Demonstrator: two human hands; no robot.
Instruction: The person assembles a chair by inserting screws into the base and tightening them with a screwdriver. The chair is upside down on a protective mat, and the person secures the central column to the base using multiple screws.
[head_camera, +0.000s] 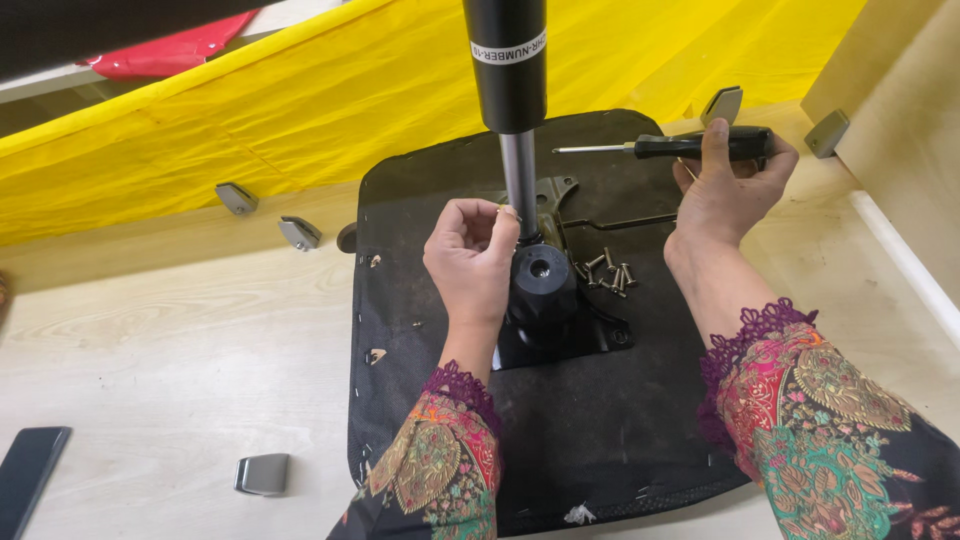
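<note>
Black-handled steel screwdriver (690, 146) sits gripped in the right hand (725, 190); the left hand (470, 260) curls its fingers (495, 225), perhaps pinching something, beside the chrome gas-lift column (520, 180).

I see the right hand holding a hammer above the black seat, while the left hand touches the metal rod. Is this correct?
Not quite. The head view shows the right hand holding a screwdriver, not a hammer, above the black seat. The left hand does touch the metal rod.

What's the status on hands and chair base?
Left hand fingers pinched at gas-lift column base. Right hand holds screwdriver. Loose screws beside mounting plate.
</note>
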